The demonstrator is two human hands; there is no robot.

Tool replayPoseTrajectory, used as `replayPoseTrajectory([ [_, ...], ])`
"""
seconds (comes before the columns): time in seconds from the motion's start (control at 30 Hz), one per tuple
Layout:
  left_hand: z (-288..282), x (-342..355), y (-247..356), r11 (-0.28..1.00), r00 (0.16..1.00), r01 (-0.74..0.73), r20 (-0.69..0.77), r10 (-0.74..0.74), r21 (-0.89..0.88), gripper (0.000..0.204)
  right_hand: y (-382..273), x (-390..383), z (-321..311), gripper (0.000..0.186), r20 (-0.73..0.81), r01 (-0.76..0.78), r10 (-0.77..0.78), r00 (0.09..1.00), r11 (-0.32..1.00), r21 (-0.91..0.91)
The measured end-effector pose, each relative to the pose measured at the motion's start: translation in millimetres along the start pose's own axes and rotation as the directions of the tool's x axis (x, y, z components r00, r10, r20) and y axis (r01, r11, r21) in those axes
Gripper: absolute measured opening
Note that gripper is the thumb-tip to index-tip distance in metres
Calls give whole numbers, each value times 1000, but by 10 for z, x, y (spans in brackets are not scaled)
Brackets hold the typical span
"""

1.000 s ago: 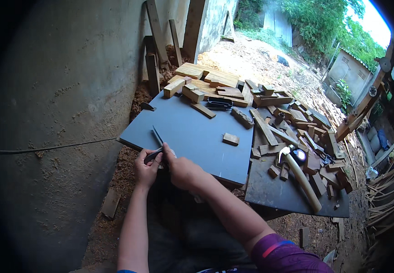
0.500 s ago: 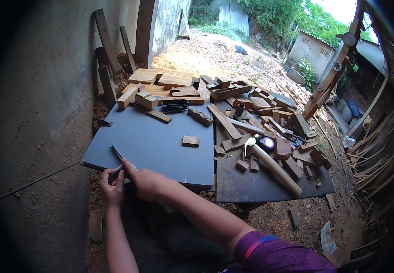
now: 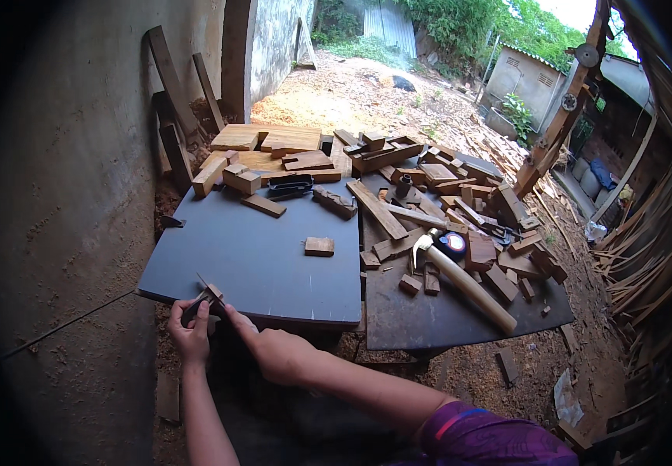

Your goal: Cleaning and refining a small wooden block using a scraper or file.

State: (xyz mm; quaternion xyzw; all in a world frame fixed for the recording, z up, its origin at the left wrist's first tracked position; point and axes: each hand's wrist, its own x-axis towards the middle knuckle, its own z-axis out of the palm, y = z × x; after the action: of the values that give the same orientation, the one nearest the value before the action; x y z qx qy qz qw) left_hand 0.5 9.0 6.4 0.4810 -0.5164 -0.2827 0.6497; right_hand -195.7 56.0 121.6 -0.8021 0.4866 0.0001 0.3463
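Left hand: the left hand [image 3: 188, 332] is closed round a dark tool [image 3: 212, 293], thumb and fingers pinching it.
Right hand: the right hand [image 3: 288, 357] is close beside the left, forefinger stretched to the tool, other fingers curled; I can't tell from here whether they grip anything.
Tool: at the near left edge of the grey worktop [image 3: 246, 260], a thin point rising away from the fingers; too small to make out its kind.
Grey worktop: a small block [image 3: 319, 247] lies alone right of the middle; toward the back, a black tray [image 3: 290, 185] with a notched block [image 3: 334, 202] just to its right.
Far end: pale boards [image 3: 293, 138] and short blocks.
Dark worktop: just to the right, heaped with offcuts [image 3: 499, 281]; a claw hammer [image 3: 466, 285] slants along the near side, its head beside a round black case [image 3: 451, 245].
Wall: planks [image 3: 171, 81] lean against it at left.
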Motion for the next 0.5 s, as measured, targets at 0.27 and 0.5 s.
replayPoseTrajectory([
  [0.27,-12,22,-55,999,999,37,-26,-38,-5,19,2,529,-16,81,-173,129,-123,977,991,25],
  [0.5,92,-14,131,997,997,69,-14,-69,-40,19,53,-284,36,90,-7,-32,32,999,999,-24],
])
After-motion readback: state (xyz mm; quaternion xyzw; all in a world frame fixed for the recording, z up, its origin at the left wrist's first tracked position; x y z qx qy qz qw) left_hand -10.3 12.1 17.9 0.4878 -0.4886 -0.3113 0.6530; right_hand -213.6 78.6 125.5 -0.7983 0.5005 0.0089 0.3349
